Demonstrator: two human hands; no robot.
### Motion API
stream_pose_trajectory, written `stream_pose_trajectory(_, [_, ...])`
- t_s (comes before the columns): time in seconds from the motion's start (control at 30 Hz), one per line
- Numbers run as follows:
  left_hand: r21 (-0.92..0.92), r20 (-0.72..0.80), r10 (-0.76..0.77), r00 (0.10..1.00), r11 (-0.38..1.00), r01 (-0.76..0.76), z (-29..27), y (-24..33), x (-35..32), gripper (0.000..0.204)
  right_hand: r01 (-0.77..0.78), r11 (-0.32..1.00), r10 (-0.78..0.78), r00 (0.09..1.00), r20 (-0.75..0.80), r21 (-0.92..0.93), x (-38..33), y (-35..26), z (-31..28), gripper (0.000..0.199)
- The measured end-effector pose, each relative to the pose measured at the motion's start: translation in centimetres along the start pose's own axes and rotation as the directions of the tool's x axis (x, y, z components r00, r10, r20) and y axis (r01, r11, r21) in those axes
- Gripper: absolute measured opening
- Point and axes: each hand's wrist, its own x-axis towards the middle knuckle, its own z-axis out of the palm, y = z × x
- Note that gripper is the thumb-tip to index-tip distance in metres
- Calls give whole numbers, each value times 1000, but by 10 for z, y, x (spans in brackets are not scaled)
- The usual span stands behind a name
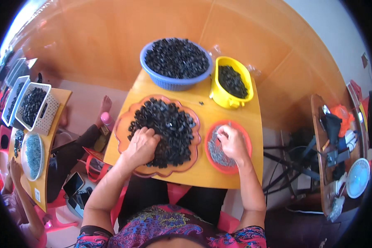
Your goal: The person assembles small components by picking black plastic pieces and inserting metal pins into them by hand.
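My left hand [144, 145] rests on a heap of small black pieces [165, 124] in a scalloped, orange-brown see-through tray [122, 120]. Its fingers are curled down into the heap, and whatever they grip is hidden. On the right, a round red-orange dish [244, 134] holds many thin grey pieces, like metal pins [219, 155]. My right hand [232, 142] is over that dish with thumb and fingers pinched together; anything between them is too small to make out.
Behind the tray stand a blue basket [175, 84] and a yellow tub [246, 76], both filled with black pieces. A lone black piece [201, 103] lies on the wooden table [186, 182]. At left, another person's arm [27, 198] is at a second table with baskets.
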Motion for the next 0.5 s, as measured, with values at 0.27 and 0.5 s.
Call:
stream_pose_trajectory(0.27, [-17, 59, 67, 996, 998, -66, 16, 40, 18, 20, -36, 993, 47, 994, -103, 110, -60, 41, 0, 8])
stream_pose_trajectory(0.5, [-280, -204, -70, 977, 960, 10, 8, 34, 6, 12, -64, 962, 103, 986, -132, 266, -67, 40, -6, 1])
